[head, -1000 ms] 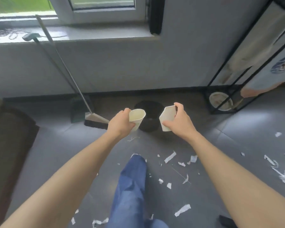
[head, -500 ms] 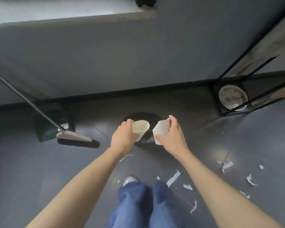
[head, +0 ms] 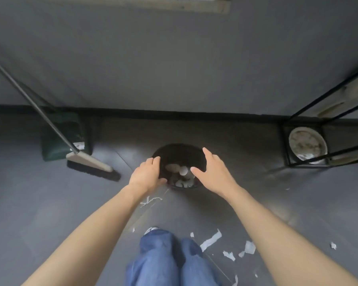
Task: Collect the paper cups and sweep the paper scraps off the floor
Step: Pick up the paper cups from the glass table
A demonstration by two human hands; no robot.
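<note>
A round black bin point(head: 179, 149) stands on the grey floor near the wall, with white paper cups point(head: 177, 169) lying inside it. My left hand point(head: 146, 175) hovers at the bin's left rim, fingers relaxed and empty. My right hand point(head: 212, 171) is spread over the bin's right side, fingers straight, holding nothing. White paper scraps point(head: 211, 240) lie on the floor near my jeans-clad legs point(head: 167, 259), and one curled strip point(head: 150, 201) lies under my left wrist.
A broom point(head: 91, 164) leans from the upper left, its head on the floor beside a dark green dustpan point(head: 62, 139). A black metal rack point(head: 318, 145) with a round plate point(head: 307, 144) on its bottom stands at the right. A grey wall runs behind.
Both hands held a paper cup each before; now the cups lie in the bin and both hands are empty and spread. The view has moved closer to the bin.
</note>
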